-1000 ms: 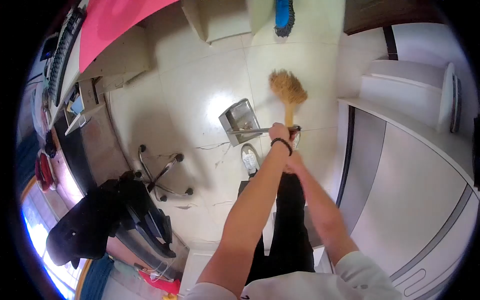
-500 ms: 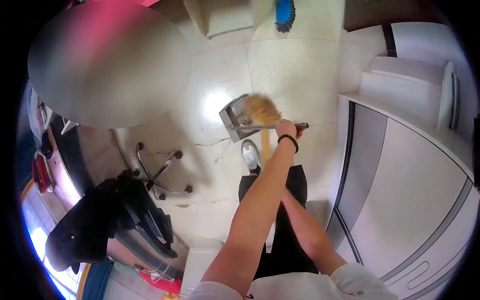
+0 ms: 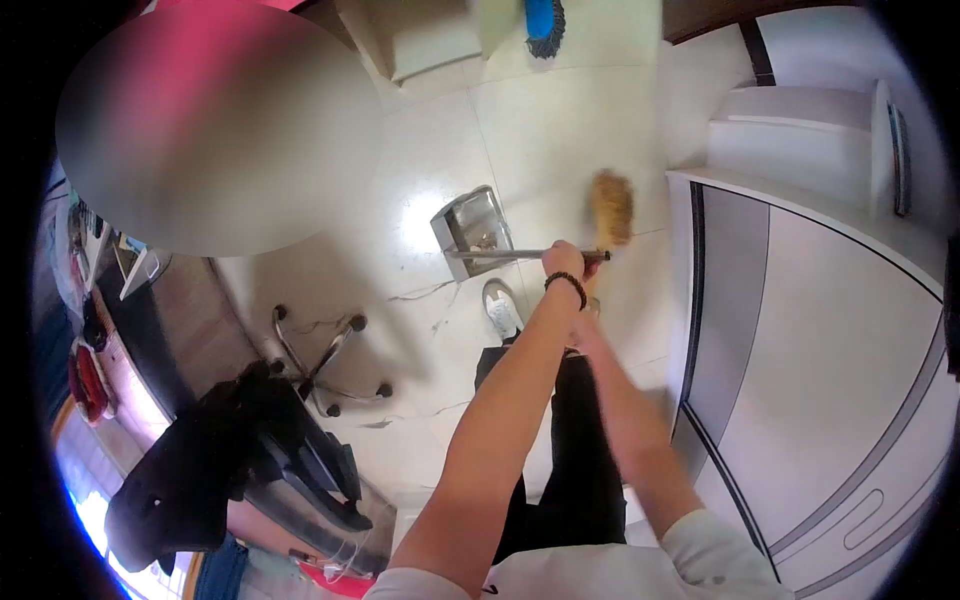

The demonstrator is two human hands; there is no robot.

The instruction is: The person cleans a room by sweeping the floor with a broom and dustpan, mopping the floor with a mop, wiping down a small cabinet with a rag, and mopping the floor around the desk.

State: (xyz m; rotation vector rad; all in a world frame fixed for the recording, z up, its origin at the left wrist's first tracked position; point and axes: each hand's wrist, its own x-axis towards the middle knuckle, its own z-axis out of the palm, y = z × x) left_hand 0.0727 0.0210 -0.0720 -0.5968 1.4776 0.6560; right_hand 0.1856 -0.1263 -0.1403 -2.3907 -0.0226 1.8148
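One dustpan (image 3: 446,238), some debris (image 3: 484,243) inside, broom (image 3: 612,207) outside it

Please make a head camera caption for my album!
Left hand grips the silvery handle of a boxy grey metal-looking dustpan; right hand holds a bushy tan broom.

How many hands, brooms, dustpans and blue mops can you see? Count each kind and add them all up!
Hands: 2 (left hand, right hand)
Broom: 1
Dustpan: 1
Blue mop: 1
Total: 5
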